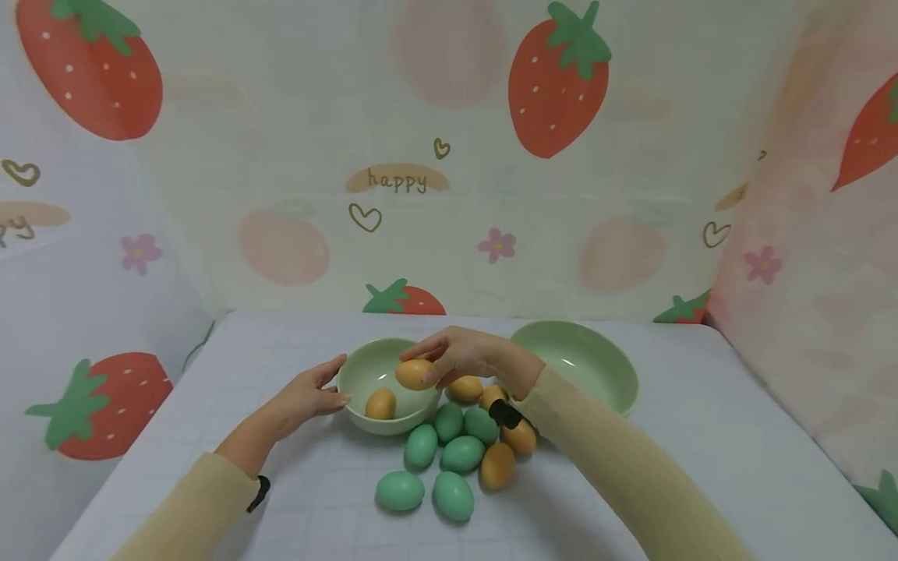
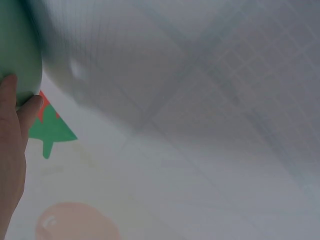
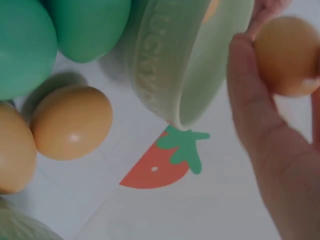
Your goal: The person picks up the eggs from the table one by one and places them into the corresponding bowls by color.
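Over the small pale green bowl (image 1: 389, 426), my right hand (image 1: 466, 354) pinches a brown egg (image 1: 414, 375) between thumb and fingers. The right wrist view has this egg close up beside the bowl's rim, with raised lettering on the bowl's outer wall (image 3: 155, 60). Another brown egg (image 1: 381, 404) lies inside the bowl, toward its front. My left hand (image 1: 305, 399) rests against the bowl's left side, its fingers and thumb spread along the outer wall and holding nothing else. In the left wrist view, those fingertips touch the green wall (image 2: 22, 55).
Several green eggs (image 1: 463, 453) lie on the white table just right of and in front of the bowl. Several brown eggs (image 1: 498, 466) sit beside them, partly under my right wrist. A larger green bowl (image 1: 620, 374) stands behind my right forearm. A strawberry-patterned sheet (image 1: 421, 257) hangs behind.
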A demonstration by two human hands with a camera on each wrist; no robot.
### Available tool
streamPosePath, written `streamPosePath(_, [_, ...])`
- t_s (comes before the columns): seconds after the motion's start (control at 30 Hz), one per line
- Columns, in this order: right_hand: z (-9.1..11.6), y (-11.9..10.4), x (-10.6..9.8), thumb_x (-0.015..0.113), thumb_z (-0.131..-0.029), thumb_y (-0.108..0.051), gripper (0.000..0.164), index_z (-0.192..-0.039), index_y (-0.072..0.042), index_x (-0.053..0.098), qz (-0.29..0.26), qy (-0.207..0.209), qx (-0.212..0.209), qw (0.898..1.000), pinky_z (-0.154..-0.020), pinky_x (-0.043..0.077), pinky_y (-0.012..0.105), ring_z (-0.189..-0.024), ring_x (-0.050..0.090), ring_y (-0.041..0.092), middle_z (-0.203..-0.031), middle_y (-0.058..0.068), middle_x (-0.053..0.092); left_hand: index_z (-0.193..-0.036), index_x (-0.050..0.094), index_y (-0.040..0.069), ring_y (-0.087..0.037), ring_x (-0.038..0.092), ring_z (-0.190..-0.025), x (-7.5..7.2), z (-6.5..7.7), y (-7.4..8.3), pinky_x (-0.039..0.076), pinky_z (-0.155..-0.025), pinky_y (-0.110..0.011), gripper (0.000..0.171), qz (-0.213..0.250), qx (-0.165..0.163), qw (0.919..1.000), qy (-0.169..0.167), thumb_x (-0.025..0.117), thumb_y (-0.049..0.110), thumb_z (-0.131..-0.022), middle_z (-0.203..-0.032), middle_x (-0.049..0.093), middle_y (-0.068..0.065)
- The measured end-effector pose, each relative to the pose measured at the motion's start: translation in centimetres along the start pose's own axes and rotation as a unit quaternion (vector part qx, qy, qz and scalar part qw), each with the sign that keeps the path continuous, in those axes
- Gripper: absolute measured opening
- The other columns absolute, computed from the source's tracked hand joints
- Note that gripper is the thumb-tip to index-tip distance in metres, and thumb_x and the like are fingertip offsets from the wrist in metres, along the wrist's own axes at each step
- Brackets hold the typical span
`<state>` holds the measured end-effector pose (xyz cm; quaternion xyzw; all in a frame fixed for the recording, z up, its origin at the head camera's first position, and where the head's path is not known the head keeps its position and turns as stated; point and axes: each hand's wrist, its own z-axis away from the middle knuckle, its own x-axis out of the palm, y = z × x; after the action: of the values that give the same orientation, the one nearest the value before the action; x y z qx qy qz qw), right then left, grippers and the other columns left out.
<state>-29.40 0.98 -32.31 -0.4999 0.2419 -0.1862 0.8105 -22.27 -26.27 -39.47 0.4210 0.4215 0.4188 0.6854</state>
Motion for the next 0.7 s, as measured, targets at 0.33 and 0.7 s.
streamPosePath(0.33, [-2.0, -0.6, -0.5, 0.066, -0.088, 0.006, 0.048, -0.134, -0.001, 0.057, 0.047, -0.055, 0.003, 0.997, -0.082, 0.055, 0.032, -0.097, 0.06, 0.015, -0.128, 0.012, 0.062, -0.155, 0.009, 0.003, -0.044, 0.019, -0.141, 0.0, -0.1, 0.0, 0.046, -0.1, -0.036, 0.08, -0.004, -0.002, 1.0, 0.007, 0.06, 0.001, -0.094, -0.16, 0.0, -0.022])
streamPosePath(0.7, [-4.3, -0.4, -0.8, 0.068, -0.086, 0.006, 0.048, -0.133, -0.003, 0.06, 0.096, -0.104, 0.027, 0.99, -0.084, 0.055, 0.032, -0.096, 0.058, 0.013, -0.122, 0.005, 0.065, -0.155, 0.008, 0.002, -0.044, 0.018, -0.141, -0.1, 0.0, 0.0, 0.046, -0.101, -0.035, 0.08, -0.003, -0.004, 1.0, 0.002, 0.061, 0.002, -0.095, -0.16, 0.001, -0.022])
